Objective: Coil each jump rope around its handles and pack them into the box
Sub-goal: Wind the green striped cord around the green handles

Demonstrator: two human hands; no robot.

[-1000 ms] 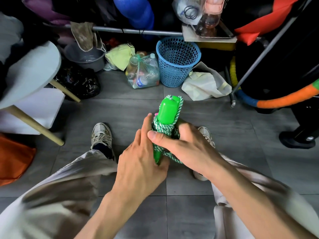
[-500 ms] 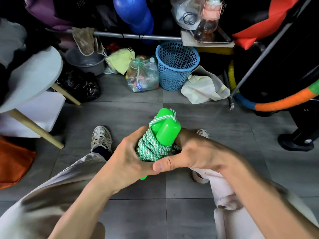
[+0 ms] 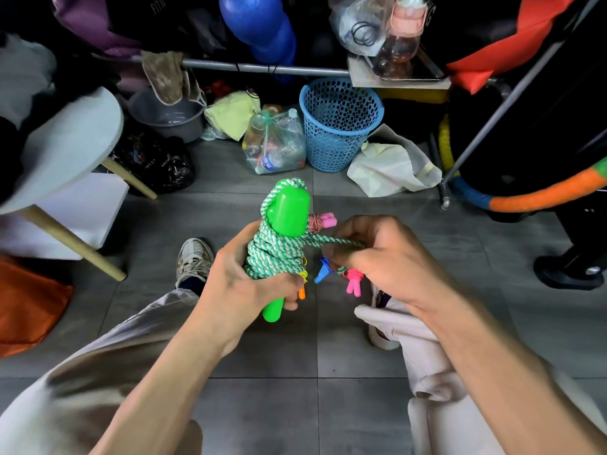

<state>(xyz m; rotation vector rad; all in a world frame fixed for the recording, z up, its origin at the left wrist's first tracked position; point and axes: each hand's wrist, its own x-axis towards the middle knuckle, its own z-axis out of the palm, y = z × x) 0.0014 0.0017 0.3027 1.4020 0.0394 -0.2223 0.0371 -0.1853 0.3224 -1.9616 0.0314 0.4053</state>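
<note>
Nearly there: your left hand (image 3: 249, 287) grips the green handles (image 3: 290, 213) with the rope (image 3: 276, 254) coiled round them, above the floor between your knees, while your right hand (image 3: 381, 257) pinches the last strand. No box is in view; packing remains.

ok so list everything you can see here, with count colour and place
jump rope: one, green and white, coiled round green handles, centre
basket: one, blue, back centre
bag of bottles: one, clear, left of basket
black bag: one, back left
basin: one, grey, back left
table: one, white, left
cloth: one, cream, right of basket
shoe: one, grey, left of rope
left hand: grips the coil
right hand: pinches the rope's free end
</note>
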